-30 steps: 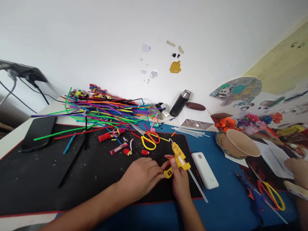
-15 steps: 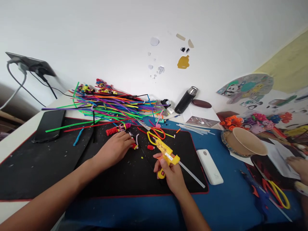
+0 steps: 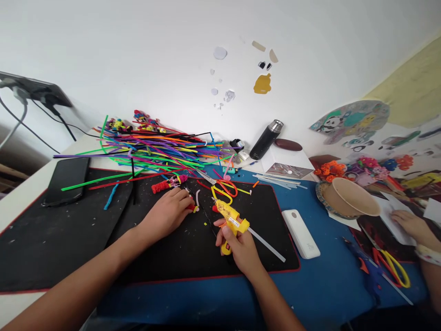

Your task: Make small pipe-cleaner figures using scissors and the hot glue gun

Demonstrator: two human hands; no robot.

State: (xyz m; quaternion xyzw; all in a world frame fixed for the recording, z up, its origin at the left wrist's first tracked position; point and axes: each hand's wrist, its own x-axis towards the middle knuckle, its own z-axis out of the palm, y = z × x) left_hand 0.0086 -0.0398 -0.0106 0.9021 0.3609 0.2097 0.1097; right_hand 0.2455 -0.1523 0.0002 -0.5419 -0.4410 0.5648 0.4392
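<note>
My right hand (image 3: pixel 239 246) is wrapped around the handle of a yellow hot glue gun (image 3: pixel 230 216). A clear glue stick (image 3: pixel 267 245) juts from its rear, and the nozzle points up and left. Partly covered by the gun's front is a small red piece (image 3: pixel 215 208). My left hand (image 3: pixel 170 209) rests on the black mat with curled fingers, closed on a small red and yellow fuzzy piece (image 3: pixel 194 208) that they mostly hide. Just beyond these fingers lies a red pipe-cleaner figure (image 3: pixel 165 185). A short pale curved strip (image 3: pixel 197 197) is close by.
Scissors (image 3: pixel 225 189) with red and yellow handles lie past the gun. Behind are piled pipe cleaners (image 3: pixel 161 149), with a phone (image 3: pixel 67 180) at left. A black flask (image 3: pixel 266 140), white power bank (image 3: pixel 301 233) and bowl (image 3: pixel 354 197) stand right, near another person's hand (image 3: pixel 411 225).
My right hand has brought the glue gun slightly left, its front now over the small red piece. My left hand stays nearly still. The other person's hand has shifted left over the paper.
</note>
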